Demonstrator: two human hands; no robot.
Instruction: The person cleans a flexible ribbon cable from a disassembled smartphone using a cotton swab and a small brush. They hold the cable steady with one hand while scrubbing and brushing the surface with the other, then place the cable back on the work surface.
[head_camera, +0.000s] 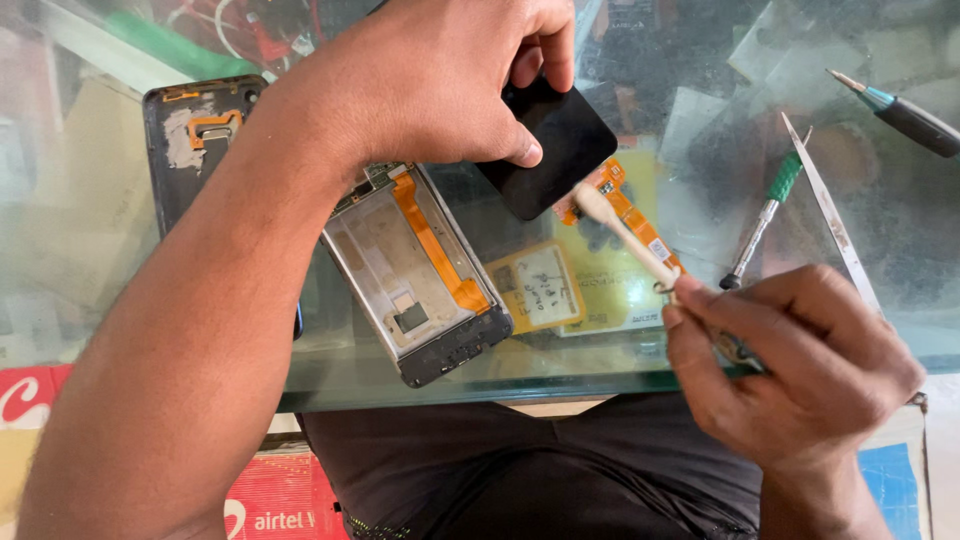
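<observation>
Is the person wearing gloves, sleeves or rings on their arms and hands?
No gloves and no sleeves show: both forearms are bare right up to the picture's edge. The left hand and the right hand show no ring, watch or bracelet. The fingernails are short and plain. Below the glass table the lap is covered by dark clothing.

Bright, even daylight, prob. from above w/ no hard shadows. Glass table gives hazy glare and reflections, esp. top right, washing out stuff under it. Centre sharp; slight motion blur on the right hand. Forearm at lower left looms large and stretched, wide-angle lens.
</observation>
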